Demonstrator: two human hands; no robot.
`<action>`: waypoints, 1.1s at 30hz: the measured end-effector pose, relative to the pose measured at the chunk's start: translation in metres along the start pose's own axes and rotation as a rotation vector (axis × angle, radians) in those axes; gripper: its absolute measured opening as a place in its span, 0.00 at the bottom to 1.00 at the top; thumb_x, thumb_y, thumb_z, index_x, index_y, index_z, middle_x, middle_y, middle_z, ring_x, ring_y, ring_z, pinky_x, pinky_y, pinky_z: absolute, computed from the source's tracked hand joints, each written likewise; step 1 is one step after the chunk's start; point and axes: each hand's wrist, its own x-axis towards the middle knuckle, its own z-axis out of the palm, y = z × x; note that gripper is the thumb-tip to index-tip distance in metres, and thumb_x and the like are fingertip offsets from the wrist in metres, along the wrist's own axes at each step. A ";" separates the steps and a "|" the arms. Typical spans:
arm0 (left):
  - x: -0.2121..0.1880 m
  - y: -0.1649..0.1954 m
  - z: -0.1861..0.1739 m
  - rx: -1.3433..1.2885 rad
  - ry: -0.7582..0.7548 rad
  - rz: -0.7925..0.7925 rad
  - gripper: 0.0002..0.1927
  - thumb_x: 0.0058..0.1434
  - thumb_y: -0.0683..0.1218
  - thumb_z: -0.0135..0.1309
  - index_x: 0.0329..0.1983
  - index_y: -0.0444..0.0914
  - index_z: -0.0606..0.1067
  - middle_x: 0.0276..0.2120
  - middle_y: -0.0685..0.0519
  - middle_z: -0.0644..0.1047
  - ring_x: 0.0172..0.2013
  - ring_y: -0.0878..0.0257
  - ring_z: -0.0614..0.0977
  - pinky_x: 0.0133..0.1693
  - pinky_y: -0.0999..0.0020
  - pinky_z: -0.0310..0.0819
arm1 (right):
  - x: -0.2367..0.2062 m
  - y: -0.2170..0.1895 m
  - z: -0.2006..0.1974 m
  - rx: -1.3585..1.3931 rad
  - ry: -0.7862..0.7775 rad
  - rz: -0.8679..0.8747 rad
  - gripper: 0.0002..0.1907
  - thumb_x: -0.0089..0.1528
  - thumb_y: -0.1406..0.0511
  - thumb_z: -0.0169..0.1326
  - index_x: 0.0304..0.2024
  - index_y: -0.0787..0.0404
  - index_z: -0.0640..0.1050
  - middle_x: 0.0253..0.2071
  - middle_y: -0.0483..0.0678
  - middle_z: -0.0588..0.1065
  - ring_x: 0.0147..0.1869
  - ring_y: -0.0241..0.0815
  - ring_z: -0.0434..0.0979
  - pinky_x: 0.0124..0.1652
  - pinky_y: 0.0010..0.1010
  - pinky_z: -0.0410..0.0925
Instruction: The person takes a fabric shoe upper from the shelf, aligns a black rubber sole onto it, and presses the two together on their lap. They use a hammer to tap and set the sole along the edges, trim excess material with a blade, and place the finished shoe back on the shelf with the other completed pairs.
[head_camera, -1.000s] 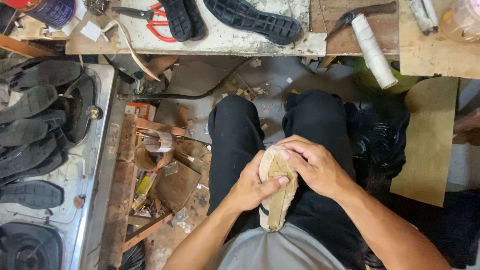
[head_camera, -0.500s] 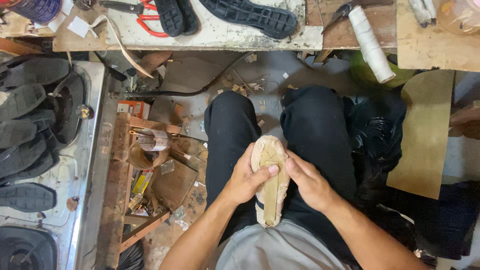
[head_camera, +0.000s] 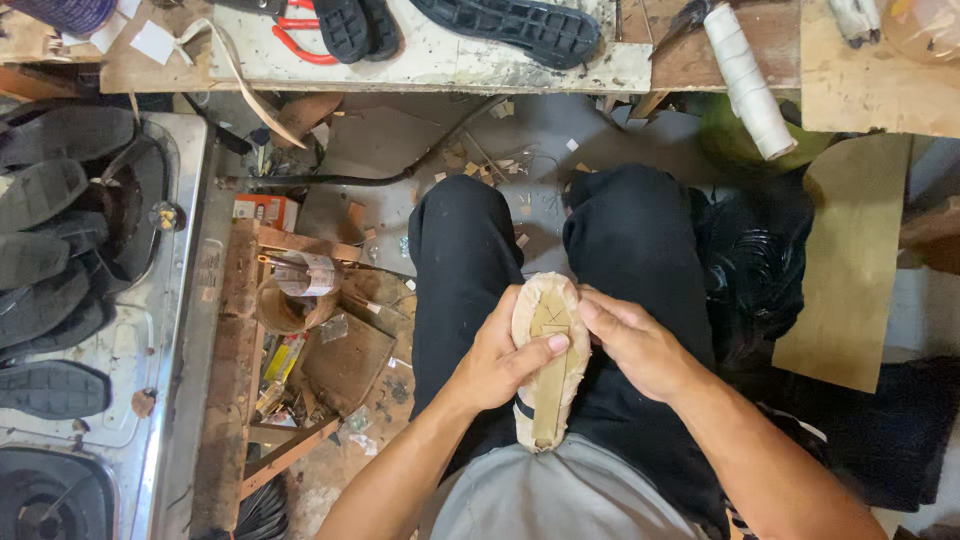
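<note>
One tan shoe upper (head_camera: 548, 360) sits between the two hands, the left grip (head_camera: 497, 358) and the right grip (head_camera: 632, 345). Far beyond the grips, on the surface (head_camera: 420, 62), lie three black soles (head_camera: 520, 25), one pair of red-handled scissors (head_camera: 300, 35) and one white roll (head_camera: 745, 80). Well to the left of the left grip, about seven black soles (head_camera: 50, 290) are heaped on the metal stove (head_camera: 180, 330). Just left of that grip stands one cardboard cup (head_camera: 285, 305).

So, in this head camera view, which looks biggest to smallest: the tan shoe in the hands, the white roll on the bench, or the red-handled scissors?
1. Tan shoe, though nearest the camera, so unsure.
2. White roll.
3. Red-handled scissors, partly hidden.
</note>
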 end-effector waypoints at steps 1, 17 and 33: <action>0.000 0.000 0.000 0.004 0.001 -0.015 0.24 0.62 0.48 0.60 0.58 0.34 0.68 0.43 0.52 0.77 0.43 0.67 0.78 0.44 0.69 0.75 | -0.002 -0.002 0.003 -0.304 0.047 -0.135 0.23 0.72 0.61 0.40 0.66 0.67 0.69 0.64 0.53 0.71 0.65 0.41 0.71 0.62 0.33 0.65; -0.013 0.005 0.009 0.131 -0.127 0.159 0.26 0.62 0.49 0.61 0.58 0.32 0.67 0.45 0.49 0.79 0.46 0.66 0.80 0.50 0.68 0.77 | -0.011 -0.053 -0.004 0.001 -0.150 0.098 0.26 0.68 0.58 0.45 0.61 0.70 0.74 0.58 0.53 0.76 0.63 0.45 0.75 0.60 0.39 0.66; -0.010 0.001 0.005 0.287 -0.159 0.128 0.28 0.62 0.51 0.62 0.60 0.34 0.67 0.41 0.48 0.80 0.41 0.64 0.83 0.44 0.66 0.78 | -0.024 -0.050 0.029 -1.076 0.109 -0.414 0.16 0.68 0.66 0.44 0.55 0.68 0.73 0.56 0.57 0.74 0.56 0.56 0.77 0.53 0.38 0.70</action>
